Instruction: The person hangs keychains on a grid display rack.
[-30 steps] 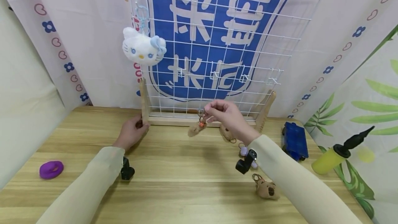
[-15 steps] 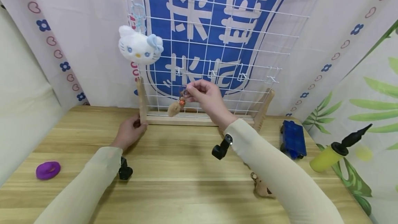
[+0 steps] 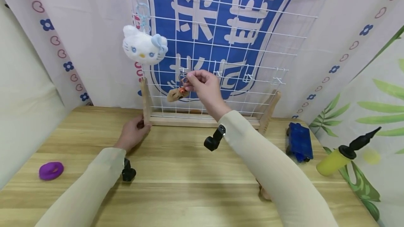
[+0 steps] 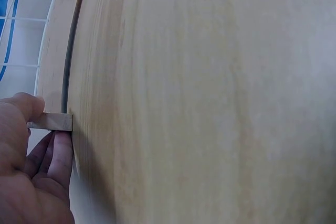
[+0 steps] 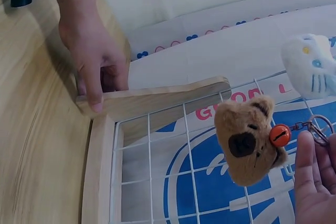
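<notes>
My right hand [image 3: 205,88] pinches the metal key ring [image 5: 321,129] of a brown bear-head plush keychain [image 5: 244,140] with an orange bell [image 5: 280,135]. The plush hangs tilted in front of the white wire grid [image 3: 221,48]. Its ring is close to a small hook [image 3: 183,70] on the grid; I cannot tell whether they touch. My left hand [image 3: 134,134] grips the left foot of the wooden stand [image 3: 146,106], thumb on one side and fingers on the other, as the left wrist view shows at the wooden end piece [image 4: 55,121].
A white cat-head plush [image 3: 145,46] hangs at the grid's upper left. More hooks [image 3: 248,77] sit to the right. On the table are a purple ring-shaped thing [image 3: 51,170], a blue wheeled cart [image 3: 300,142], a yellow pump [image 3: 334,160] and a brown plush [image 3: 265,193] mostly behind my right sleeve.
My right hand has moved left and upward with the bear keychain, from low by the stand's crossbar to the row of hooks. The left hand has stayed on the stand.
</notes>
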The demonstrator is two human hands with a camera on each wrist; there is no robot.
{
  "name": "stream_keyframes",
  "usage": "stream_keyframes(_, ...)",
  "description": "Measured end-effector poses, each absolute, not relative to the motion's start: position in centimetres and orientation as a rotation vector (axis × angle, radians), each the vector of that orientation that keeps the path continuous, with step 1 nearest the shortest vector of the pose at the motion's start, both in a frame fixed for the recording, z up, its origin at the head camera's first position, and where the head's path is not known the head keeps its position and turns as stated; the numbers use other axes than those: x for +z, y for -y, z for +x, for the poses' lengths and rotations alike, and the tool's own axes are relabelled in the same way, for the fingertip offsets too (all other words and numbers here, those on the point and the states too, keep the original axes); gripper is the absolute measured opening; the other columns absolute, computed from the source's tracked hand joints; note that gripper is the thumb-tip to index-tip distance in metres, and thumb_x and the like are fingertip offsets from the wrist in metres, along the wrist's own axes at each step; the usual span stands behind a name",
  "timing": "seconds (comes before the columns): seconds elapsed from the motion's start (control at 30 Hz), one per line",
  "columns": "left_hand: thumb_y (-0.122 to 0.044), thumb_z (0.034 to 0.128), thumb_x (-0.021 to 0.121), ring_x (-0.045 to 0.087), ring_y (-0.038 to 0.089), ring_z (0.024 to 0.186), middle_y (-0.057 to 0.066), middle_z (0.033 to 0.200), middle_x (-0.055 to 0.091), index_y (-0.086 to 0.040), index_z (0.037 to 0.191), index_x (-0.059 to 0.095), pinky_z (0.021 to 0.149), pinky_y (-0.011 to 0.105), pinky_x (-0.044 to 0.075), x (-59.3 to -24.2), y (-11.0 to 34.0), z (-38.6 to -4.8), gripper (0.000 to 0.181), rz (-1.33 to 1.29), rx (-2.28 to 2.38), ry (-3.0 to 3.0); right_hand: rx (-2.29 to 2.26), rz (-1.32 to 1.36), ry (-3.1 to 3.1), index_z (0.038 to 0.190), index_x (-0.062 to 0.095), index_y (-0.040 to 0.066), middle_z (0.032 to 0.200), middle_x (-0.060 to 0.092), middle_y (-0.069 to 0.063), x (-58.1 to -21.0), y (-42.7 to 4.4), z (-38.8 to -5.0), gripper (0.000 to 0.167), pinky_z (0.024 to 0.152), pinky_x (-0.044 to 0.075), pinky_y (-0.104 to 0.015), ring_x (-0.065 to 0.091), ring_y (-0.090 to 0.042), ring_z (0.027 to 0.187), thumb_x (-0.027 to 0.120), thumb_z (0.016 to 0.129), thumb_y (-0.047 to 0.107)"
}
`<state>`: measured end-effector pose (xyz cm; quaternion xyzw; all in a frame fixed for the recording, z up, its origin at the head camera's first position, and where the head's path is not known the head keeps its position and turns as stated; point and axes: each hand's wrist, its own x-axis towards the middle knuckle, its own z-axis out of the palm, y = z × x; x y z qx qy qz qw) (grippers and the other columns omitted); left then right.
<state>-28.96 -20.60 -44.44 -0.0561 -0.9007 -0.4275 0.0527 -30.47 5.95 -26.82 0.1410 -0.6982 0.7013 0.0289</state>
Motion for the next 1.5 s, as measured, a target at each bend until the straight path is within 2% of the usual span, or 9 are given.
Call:
stream_keyframes(0.33,-0.016,0.1070,0.058,0.063,0.048,0.120,0.038,0.133,0.061,0.015,0.144,0.048,0.098,0.057,0.057,-44.4,20.5,-29.1,0.049,-0.177,-1.287,2.737,2.147,0.386,2.164,0.112,0.069,0.000,0.097,0.070,-0.006,-27.0,-5.6,-30.9,0.017,0.083,0.062,-0.024,0.071,-0.010,0.084,0.061,0.106,0.014)
stream_keyframes(0.63,-0.016,0.1069,0.059,0.064,0.045,0.116,0.037,0.131,0.063,0.014,0.143,0.051,0.093,0.050,0.057,-44.2,20.5,-29.2,0.048,-0.172,-1.281,2.732,2.156,0.388,2.188,0.113,0.068,0.000,0.096,0.070,-0.005,-26.9,-5.5,-31.1,0.019,0.087,0.063,-0.027,0.072,-0.010,0.085,0.061,0.106,0.016)
stream_keyframes(0.8,-0.016,0.1069,0.058,0.064,0.047,0.119,0.038,0.133,0.062,0.015,0.145,0.049,0.096,0.054,0.057,-44.2,20.4,-29.0,0.049,-0.169,-1.286,2.737,2.190,0.395,2.187,0.117,0.067,-0.002,0.099,0.070,-0.006,-27.0,-5.7,-31.0,0.020,0.089,0.063,-0.029,0.073,-0.010,0.086,0.060,0.107,0.013)
stream_keyframes(1.07,-0.015,0.1071,0.058,0.064,0.047,0.119,0.038,0.134,0.061,0.015,0.145,0.047,0.097,0.055,0.057,-44.3,20.4,-28.9,0.050,-0.162,-1.298,2.741,2.198,0.394,2.227,0.122,0.067,-0.004,0.114,0.073,-0.018,-27.7,-6.5,-31.0,0.025,0.100,0.060,-0.036,0.073,-0.012,0.090,0.058,0.108,0.014)
stream_keyframes(1.33,-0.015,0.1071,0.057,0.064,0.046,0.119,0.038,0.134,0.061,0.015,0.144,0.049,0.097,0.054,0.057,-44.4,20.4,-29.0,0.049,-0.165,-1.291,2.739,2.156,0.381,2.288,0.129,0.062,-0.009,0.125,0.069,-0.028,-28.9,-8.9,-30.3,0.032,0.098,0.061,-0.033,0.074,-0.009,0.089,0.058,0.108,0.015)
stream_keyframes(1.5,-0.015,0.1070,0.057,0.063,0.047,0.120,0.038,0.134,0.061,0.015,0.144,0.049,0.097,0.055,0.057,-44.4,20.5,-28.9,0.048,-0.167,-1.294,2.732,2.085,0.411,2.371,0.127,0.063,-0.008,0.122,0.070,-0.026,-30.0,-11.3,-29.5,0.032,0.095,0.061,-0.032,0.075,-0.008,0.090,0.059,0.108,0.017)
